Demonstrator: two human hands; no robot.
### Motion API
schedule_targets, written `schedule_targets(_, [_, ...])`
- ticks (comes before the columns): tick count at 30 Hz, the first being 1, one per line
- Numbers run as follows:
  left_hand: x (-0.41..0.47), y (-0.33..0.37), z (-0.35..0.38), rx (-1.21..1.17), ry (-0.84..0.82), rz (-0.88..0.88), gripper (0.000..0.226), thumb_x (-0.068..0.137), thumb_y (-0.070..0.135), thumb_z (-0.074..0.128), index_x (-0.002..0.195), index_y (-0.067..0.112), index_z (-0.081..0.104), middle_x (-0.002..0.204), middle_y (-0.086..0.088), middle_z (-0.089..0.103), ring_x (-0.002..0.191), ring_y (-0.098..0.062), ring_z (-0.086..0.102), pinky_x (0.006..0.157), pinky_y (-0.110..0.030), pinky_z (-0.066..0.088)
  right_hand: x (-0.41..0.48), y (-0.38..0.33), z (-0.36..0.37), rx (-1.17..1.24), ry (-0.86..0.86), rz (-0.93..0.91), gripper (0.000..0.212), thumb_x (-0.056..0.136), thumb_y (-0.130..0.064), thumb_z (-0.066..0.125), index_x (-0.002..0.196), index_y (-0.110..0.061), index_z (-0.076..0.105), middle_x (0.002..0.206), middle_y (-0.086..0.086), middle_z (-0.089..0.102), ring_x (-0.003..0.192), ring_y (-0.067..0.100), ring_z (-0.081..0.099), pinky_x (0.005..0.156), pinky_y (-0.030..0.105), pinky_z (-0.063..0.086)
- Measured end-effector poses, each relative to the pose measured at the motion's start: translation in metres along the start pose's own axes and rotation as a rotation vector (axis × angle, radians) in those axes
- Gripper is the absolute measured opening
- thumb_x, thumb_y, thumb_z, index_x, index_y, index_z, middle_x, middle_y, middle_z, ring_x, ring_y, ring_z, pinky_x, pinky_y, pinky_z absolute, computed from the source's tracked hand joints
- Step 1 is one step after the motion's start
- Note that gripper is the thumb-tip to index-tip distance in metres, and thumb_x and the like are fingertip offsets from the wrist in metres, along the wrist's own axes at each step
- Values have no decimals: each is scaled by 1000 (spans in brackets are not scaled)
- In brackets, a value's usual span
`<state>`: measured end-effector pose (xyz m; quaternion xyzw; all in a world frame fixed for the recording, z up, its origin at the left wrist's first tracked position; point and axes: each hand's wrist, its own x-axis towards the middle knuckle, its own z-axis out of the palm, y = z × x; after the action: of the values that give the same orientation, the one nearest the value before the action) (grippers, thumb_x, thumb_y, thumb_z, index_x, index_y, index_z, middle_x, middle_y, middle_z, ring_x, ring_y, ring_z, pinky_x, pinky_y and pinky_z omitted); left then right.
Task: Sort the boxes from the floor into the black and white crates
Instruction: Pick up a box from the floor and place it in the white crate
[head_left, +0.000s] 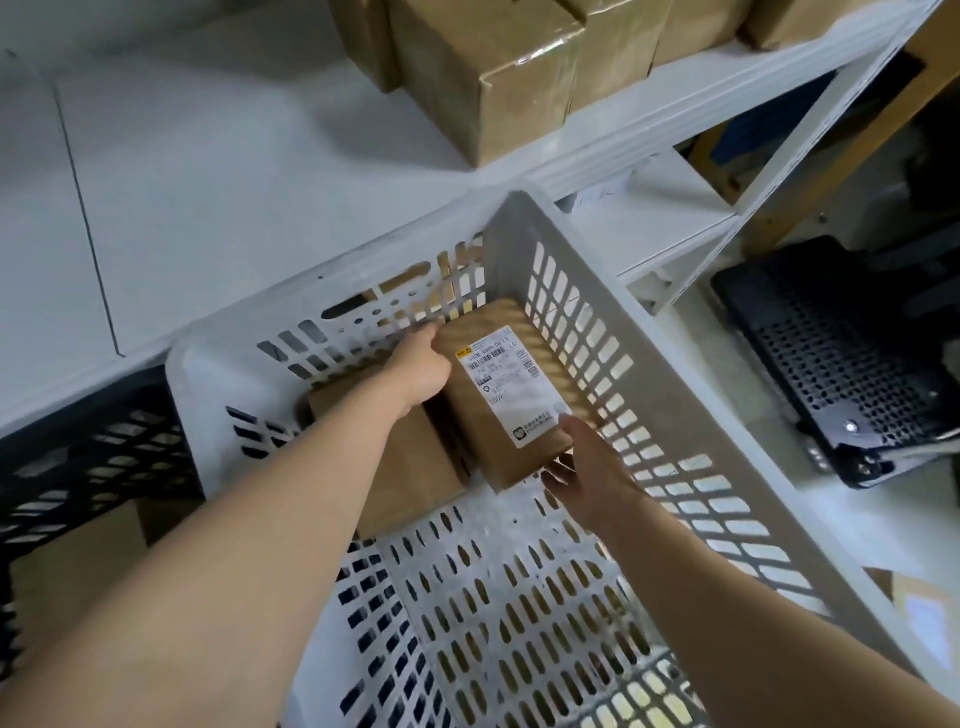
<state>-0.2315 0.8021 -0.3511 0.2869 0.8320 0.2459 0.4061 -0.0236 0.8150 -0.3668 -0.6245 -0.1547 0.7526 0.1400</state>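
Both our bare forearms reach forward and down | our left grip curls round the far end of a labelled brown cardboard box | our right grip pinches its near corner, fingers spread

Matt moulded plastic, slotted walls: white crate, black crate. Matt brown cardboard: labelled box, plain box beside it. Smooth white paper, faint sheen: label. Cardboard under glossy, wrinkled tape: shelf boxes. Smooth white painted finish: shelf.
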Motion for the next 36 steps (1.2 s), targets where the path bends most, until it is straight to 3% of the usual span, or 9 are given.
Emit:
schedule_targets(6, [-15,-3,7,50,58,41,67,90,-4,40,148,27,29,151,-4,35,122,-31,51,99,-44,47,-8,-1,-3,12,22,43,17,93,-22,57,106,-11,58,102,9,59,86,19,56,76,31,46])
schedule_targets(8, [-22,1,4,30,73,47,63,91,-3,41,147,25,32,154,-2,31,124,-33,50,92,-40,51,-15,-4,1,-16,34,36,22,94,-23,55,111,-10,57,97,7,56,77,17,52,64,27,45])
schedule_targets(12, [-40,16,-15,-57,93,52,53,93,0,45,141,20,42,146,-5,41,125,-21,46,92,-27,40,-36,-13,10,-114,80,-11,16,95,-19,50,108,-11,54,96,2,51,80,16,52,81,29,50])
schedule_targets(15, [-64,32,-34,-79,103,90,47,95,3,46,140,16,44,145,-4,44,130,-20,42,95,-22,31,-61,-22,19,-271,166,-136,19,93,-14,49,74,-13,48,69,-1,43,57,11,41,52,24,37])
schedule_targets(18, [-97,49,-53,-154,90,157,41,96,10,48,137,14,47,139,-5,49,124,-20,49,104,-30,39,-94,-30,30,-333,223,-233,19,92,-19,51,75,-10,51,61,2,38,53,13,34,47,26,28])
schedule_targets(22, [-153,69,-81,-261,52,299,35,97,13,50,131,10,52,126,-8,58,111,-21,59,96,-38,50,-152,-32,52,-294,117,-450,15,92,-25,54,99,-12,58,77,-3,54,76,15,53,72,30,45])
schedule_targets(25, [-201,77,-106,-330,58,418,30,96,16,51,125,10,56,119,-7,61,108,-21,60,95,-36,51,-206,-21,65,-272,67,-615,30,92,-30,54,114,-10,61,89,-4,59,89,17,53,85,36,44])
schedule_targets(30, [-292,70,-141,-361,-26,589,30,97,19,51,125,10,56,109,-4,63,97,-15,64,81,-25,54,-298,31,66,-247,40,-772,22,90,-43,53,86,-26,66,102,-2,66,103,21,58,98,43,44])
schedule_targets(36, [-389,61,-148,-374,-214,713,23,97,25,50,115,15,60,107,-4,64,101,-17,64,87,-31,54,-375,102,31,-104,115,-900,29,89,-49,53,103,-27,65,103,-12,63,102,11,57,95,37,46])
